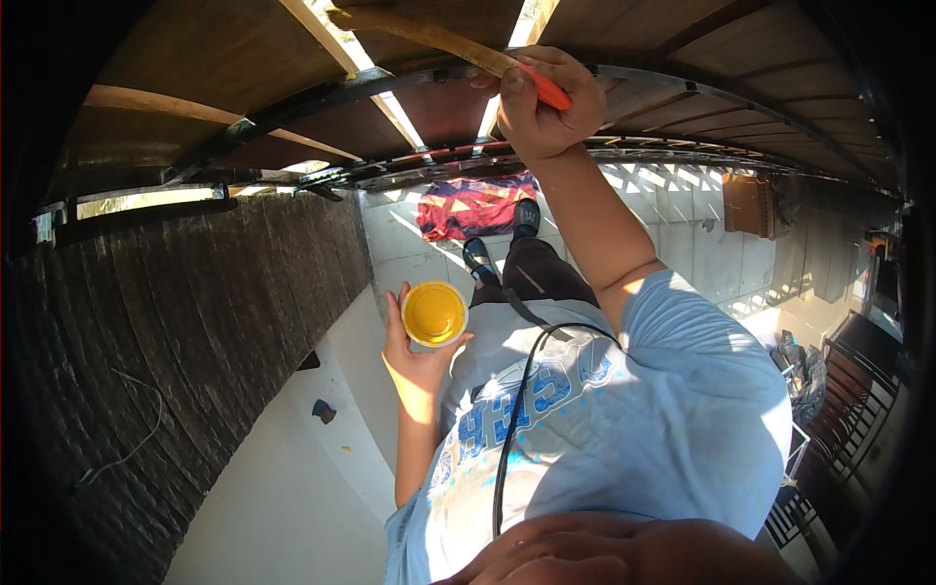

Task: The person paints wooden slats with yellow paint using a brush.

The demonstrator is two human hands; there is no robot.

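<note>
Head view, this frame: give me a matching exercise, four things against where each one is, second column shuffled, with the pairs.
Things:
1. yellow cup
2. orange-handled brush
3. red patterned cloth
4. black cable

Places:
A. spread on the pale floor below
B. in the left hand, at chest height
C. running down the light blue shirt
D. in the right hand, raised against the wooden beam overhead

Pairs: 1-B, 2-D, 3-A, 4-C
</note>
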